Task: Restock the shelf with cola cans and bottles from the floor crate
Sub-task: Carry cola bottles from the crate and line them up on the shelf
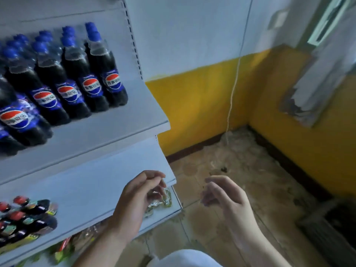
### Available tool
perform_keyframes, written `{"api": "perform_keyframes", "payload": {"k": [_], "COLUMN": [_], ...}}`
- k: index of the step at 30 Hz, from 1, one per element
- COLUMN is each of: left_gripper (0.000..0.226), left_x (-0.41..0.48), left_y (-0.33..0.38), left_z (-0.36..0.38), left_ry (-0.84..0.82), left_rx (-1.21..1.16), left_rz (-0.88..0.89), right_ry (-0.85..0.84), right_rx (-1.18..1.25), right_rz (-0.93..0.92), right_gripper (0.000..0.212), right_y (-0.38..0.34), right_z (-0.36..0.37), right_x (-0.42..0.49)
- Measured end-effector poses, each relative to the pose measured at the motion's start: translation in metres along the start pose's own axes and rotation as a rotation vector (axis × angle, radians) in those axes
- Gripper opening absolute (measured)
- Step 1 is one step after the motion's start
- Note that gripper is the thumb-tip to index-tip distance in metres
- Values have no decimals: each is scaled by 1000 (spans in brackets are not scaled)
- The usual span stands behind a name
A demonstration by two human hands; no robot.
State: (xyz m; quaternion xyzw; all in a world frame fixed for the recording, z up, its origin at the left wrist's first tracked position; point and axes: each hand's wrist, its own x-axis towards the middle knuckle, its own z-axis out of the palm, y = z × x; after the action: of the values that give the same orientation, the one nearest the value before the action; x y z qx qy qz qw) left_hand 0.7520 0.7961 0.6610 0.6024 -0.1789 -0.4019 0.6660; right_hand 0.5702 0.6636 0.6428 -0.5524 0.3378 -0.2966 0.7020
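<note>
Head view.

1. Left hand (138,197): fingers loosely curled, thumb tip close to the index fingertip, and nothing visible in the grasp. The hand hovers in front of the right end of the middle shelf (86,185), at its front edge.
2. Right hand (225,197): fingers loosely curled, palm turned toward the left hand, and nothing held. It hangs over the tiled floor (240,160), just beside the left hand and apart from it, clear of the shelving.
3. Cola bottles (77,74): blue caps and blue labels, upright in rows on the upper shelf (107,130). They stand above and to the left of both hands, well apart from either. The rightmost bottle (105,68) is nearest to the left hand, and bare shelf surface lies to its right.
4. Small red-capped bottles (28,214): grouped on the middle shelf, to the left of the left hand and well apart from it.
5. Shiny wrapped packets (163,201): on the shelf level below, directly behind the left fingers. Whether they touch cannot be told.
6. Dark slatted container (331,228): on the floor to the right of the right hand, well apart. It is blurred, so its contents cannot be told.
7. White cord (234,89): hangs down the wall beyond both hands.
</note>
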Motion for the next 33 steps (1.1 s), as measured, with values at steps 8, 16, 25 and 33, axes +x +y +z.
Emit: {"api": "perform_keyframes", "payload": {"k": [8,16,25,33], "left_gripper": [19,18,20,22], "left_x": [9,24,81,167], "left_y": [-38,-63,-92,-92], "left_z": [151,275,365,456], "left_ry": [-302,-578,-684,-788], "left_rx": [78,203,259,298], "left_rz": [-188,-269,-393,-426], "right_ry": [383,672,859,952], "right_rx": [80,190,218,235], "right_rz": [31,30,78,67], "right_gripper": [18,17,17,18], "right_y": [0,3,3,-33], "right_z": [-149,-225,-284,-352], "right_x": [-63,-100,-74,1]}}
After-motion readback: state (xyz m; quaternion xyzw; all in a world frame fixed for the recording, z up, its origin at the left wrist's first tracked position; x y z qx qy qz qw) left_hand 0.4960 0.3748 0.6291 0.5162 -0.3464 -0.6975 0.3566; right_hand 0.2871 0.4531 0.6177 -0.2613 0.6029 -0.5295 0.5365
